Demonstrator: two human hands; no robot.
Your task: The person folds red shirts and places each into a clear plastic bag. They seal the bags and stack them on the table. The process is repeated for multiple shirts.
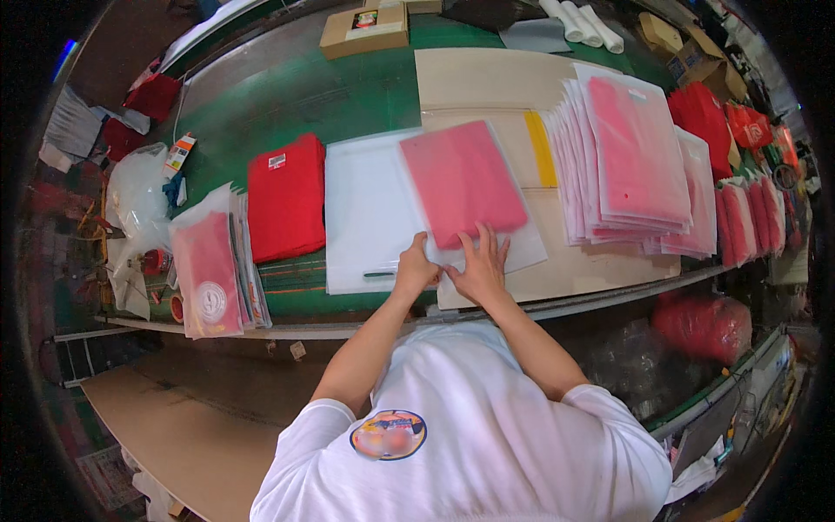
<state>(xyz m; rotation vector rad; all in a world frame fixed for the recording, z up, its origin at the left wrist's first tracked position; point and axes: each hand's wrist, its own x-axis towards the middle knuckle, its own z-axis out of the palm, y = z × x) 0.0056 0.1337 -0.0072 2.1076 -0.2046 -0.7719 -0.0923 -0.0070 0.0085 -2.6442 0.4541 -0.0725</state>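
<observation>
A frosted plastic bag (531, 245) with a folded red garment (466, 183) inside lies at a slant in front of me. At its lower left corner, my left hand (416, 266) has its fingers curled in and pinches the bag's edge. My right hand (481, 266) rests on the lower part of the bag, fingers spread over the garment's bottom edge. Its thumb reaches toward my left fingertips. Under the bag's left side is a flat white plastic bag (365, 215) with a slot near its lower edge. Left of that sits a stack of folded red garments (287, 202) with a label on top.
A fanned pile of bagged red garments (639, 156) stands on the right, on beige cardboard (483, 78). More bagged garments (207, 274) stand at the left. A cardboard box (365, 29) and white rolls (580, 23) lie along the back of the green table (293, 91).
</observation>
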